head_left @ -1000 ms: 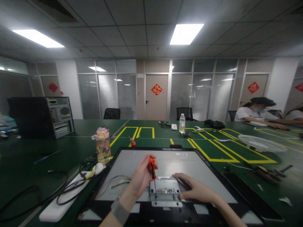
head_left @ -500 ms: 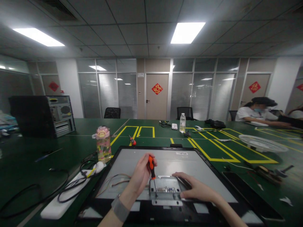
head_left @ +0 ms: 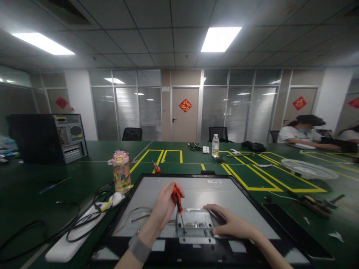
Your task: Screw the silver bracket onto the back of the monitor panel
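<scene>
My left hand (head_left: 167, 204) is closed round the orange and black handle of a screwdriver (head_left: 177, 200). Its thin shaft slants down to the left part of a silver metal bracket (head_left: 196, 216), which carries a row of connector ports; I cannot make out what the tip touches. On the bracket's right side lies my right hand (head_left: 234, 223), thumb at the lower edge and fingers at the upper one, gripping it. Under both hands is a flat display panel (head_left: 157, 185) with a grey back and black frame, lying on the table. Thin wires (head_left: 131, 216) run across its left part.
Left of the panel are a white power strip (head_left: 71, 235) with black cables and a pink-lidded bottle (head_left: 121, 172). A red screwdriver (head_left: 156, 167) lies beyond it. At the right is a long dark strip (head_left: 297, 229). A computer case (head_left: 33, 138) stands far left; a person (head_left: 297, 132) sits far right.
The screwdriver's handle has tilted slightly to the left in my left hand. My right hand has stayed on the bracket. The whole view has shifted a little.
</scene>
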Tool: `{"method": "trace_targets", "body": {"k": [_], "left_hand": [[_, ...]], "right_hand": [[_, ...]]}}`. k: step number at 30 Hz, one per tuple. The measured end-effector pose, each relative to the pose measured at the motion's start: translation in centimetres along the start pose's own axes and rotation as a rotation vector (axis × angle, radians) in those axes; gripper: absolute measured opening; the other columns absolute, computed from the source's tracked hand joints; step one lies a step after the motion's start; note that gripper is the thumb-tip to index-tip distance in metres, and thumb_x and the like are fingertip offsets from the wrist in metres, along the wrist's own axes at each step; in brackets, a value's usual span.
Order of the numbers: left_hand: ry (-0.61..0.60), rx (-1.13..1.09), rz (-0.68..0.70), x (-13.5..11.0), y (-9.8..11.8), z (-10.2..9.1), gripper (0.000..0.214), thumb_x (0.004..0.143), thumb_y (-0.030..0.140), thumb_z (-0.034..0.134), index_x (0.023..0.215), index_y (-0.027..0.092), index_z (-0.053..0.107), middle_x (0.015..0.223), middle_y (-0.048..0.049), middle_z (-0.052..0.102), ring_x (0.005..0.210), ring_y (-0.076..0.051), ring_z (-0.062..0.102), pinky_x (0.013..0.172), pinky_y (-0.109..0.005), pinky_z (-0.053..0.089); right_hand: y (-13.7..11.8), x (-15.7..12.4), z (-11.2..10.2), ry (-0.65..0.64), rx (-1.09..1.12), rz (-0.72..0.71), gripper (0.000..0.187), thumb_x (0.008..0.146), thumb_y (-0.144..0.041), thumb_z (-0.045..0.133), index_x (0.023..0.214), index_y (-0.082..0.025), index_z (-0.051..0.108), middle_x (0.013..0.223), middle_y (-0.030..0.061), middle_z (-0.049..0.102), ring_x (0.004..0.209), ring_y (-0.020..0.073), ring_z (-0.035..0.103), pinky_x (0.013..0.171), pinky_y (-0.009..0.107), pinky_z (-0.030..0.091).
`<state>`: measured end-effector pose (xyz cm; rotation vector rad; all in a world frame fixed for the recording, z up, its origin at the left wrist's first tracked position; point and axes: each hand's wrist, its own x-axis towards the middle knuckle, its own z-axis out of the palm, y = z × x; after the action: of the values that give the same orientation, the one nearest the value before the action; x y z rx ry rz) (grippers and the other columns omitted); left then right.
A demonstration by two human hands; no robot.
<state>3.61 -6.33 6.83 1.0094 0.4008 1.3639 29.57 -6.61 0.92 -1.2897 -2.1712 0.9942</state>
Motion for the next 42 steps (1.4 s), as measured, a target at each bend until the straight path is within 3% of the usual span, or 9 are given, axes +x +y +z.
{"method": "trace_targets", "body": {"k": [7,11,13,17,24,30,35,38,42], "left_hand": [[-0.044,-0.134,-0.069,-0.1,-0.1,-0.2,0.027,0.078,0.037,0.069,0.077,0.016,0.052,0.061,0.0032,0.050,0.053,-0.008,0.044,0.053,-0.020,0.034],[-0.104,-0.090,-0.068,-0.2,0.1,-0.2,0.030,0.081,0.038,0.066,0.070,0.017,0.047,0.056,0.0053,0.043,0.049,-0.007,0.037,0.050,-0.019,0.031],[-0.102,-0.038,-0.034,-0.2,0.2,-0.2,0.032,0.081,0.037,0.066,0.066,0.017,0.046,0.057,0.0041,0.045,0.053,-0.008,0.042,0.053,-0.019,0.034],[-0.035,0.044,-0.004,-0.3,0.2,-0.1,0.029,0.077,0.038,0.070,0.069,0.014,0.056,0.069,-0.0013,0.057,0.064,-0.010,0.050,0.060,-0.020,0.041],[0.002,0.041,-0.058,-0.2,-0.1,0.0,0.034,0.069,0.041,0.076,0.083,0.011,0.068,0.066,-0.0031,0.063,0.059,-0.012,0.056,0.058,-0.023,0.045],[0.117,0.291,0.105,0.0,-0.1,-0.1,0.038,0.073,0.049,0.069,0.081,0.012,0.069,0.072,-0.0070,0.068,0.064,-0.018,0.063,0.061,-0.028,0.048],[0.153,0.601,0.292,-0.2,-0.7,-0.6,0.031,0.077,0.045,0.066,0.076,0.015,0.071,0.064,-0.0033,0.061,0.062,-0.017,0.058,0.060,-0.026,0.045],[0.153,0.624,0.360,-0.6,-1.1,-0.4,0.025,0.080,0.040,0.064,0.075,0.017,0.072,0.065,-0.0018,0.056,0.063,-0.016,0.054,0.061,-0.024,0.043],[0.117,0.578,0.359,-1.1,-1.2,0.1,0.024,0.085,0.035,0.057,0.086,0.018,0.073,0.079,-0.0049,0.062,0.077,-0.019,0.057,0.074,-0.026,0.044]], "right_hand": [[-0.2,-0.1,0.0,-0.004,0.008,0.010,0.078,0.067,-0.045,0.074,0.135,-0.017,0.047,0.142,0.0123,0.044,0.132,0.0300,0.038,0.113,0.039,0.025],[0.0,-0.1,0.1,0.002,0.023,0.008,0.078,0.067,-0.045,0.074,0.135,-0.017,0.047,0.142,0.0125,0.045,0.132,0.0289,0.038,0.114,0.039,0.024],[0.1,0.0,0.1,0.003,0.022,0.005,0.078,0.066,-0.045,0.074,0.134,-0.017,0.047,0.142,0.0126,0.045,0.132,0.0289,0.039,0.113,0.039,0.025],[-0.2,-0.1,0.0,-0.003,0.022,0.000,0.080,0.066,-0.047,0.074,0.135,-0.017,0.048,0.142,0.0121,0.045,0.132,0.0309,0.038,0.113,0.039,0.025],[-0.3,-0.1,0.0,0.004,0.026,-0.001,0.079,0.065,-0.046,0.075,0.134,-0.018,0.049,0.142,0.0117,0.046,0.132,0.0311,0.038,0.113,0.039,0.026],[-0.2,-0.1,0.1,0.010,0.019,0.013,0.081,0.064,-0.046,0.075,0.135,-0.017,0.049,0.141,0.0130,0.046,0.131,0.0332,0.038,0.113,0.042,0.024],[0.1,0.0,0.2,0.012,0.035,0.000,0.082,0.064,-0.047,0.075,0.135,-0.016,0.048,0.142,0.0136,0.045,0.132,0.0322,0.037,0.113,0.040,0.024],[0.1,0.0,0.2,0.013,0.033,0.010,0.081,0.064,-0.046,0.076,0.135,-0.018,0.048,0.142,0.0128,0.045,0.132,0.0313,0.037,0.114,0.040,0.024],[-0.3,-0.1,0.1,0.008,0.019,0.021,0.081,0.065,-0.046,0.075,0.135,-0.017,0.048,0.142,0.0129,0.045,0.132,0.0310,0.038,0.113,0.040,0.025]]}}
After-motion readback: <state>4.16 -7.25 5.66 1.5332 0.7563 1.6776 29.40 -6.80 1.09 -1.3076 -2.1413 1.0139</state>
